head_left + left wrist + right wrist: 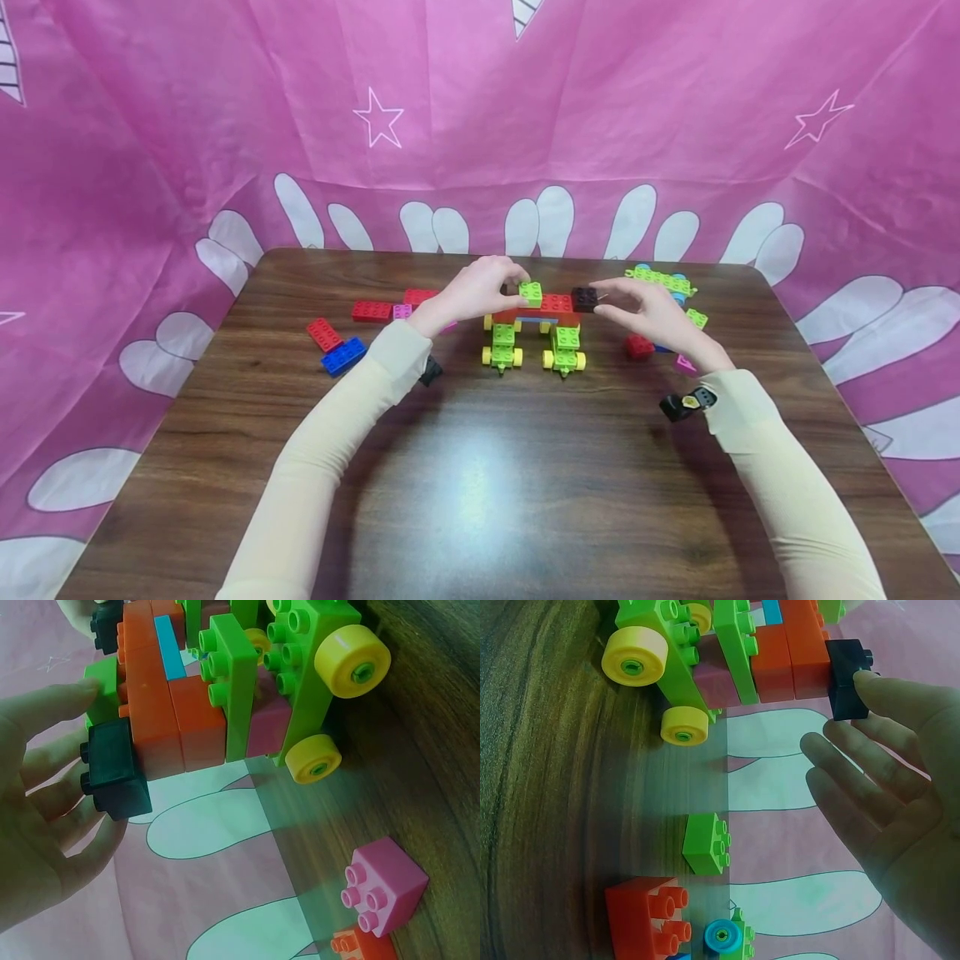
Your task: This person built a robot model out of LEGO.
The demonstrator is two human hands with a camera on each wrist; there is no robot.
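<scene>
A toy-brick build stands mid-table, with red bricks (pixel 557 303) bridging two green wheeled bases (pixel 502 353) on yellow wheels (pixel 352 661). My left hand (pixel 478 288) pinches a lime-green brick (pixel 530 294) on top of the red bricks. Beside its fingers, a black brick (pixel 118 769) sits at the left end of the red top. At the opposite end, my right hand (pixel 651 315) holds another black brick (pixel 584 299) between thumb and fingers. In the right wrist view, the thumb lies on that black brick (pixel 846 679); whether it is pressed fully down I cannot tell.
Loose red bricks (pixel 372 312), a blue brick (pixel 344 357) and a pink brick (pixel 386 887) lie left of the build. To its right are a red brick (pixel 639 346), a green brick (pixel 705 844) and a green wheeled base (pixel 660 281) with blue wheels. A pink curtain hangs behind the table.
</scene>
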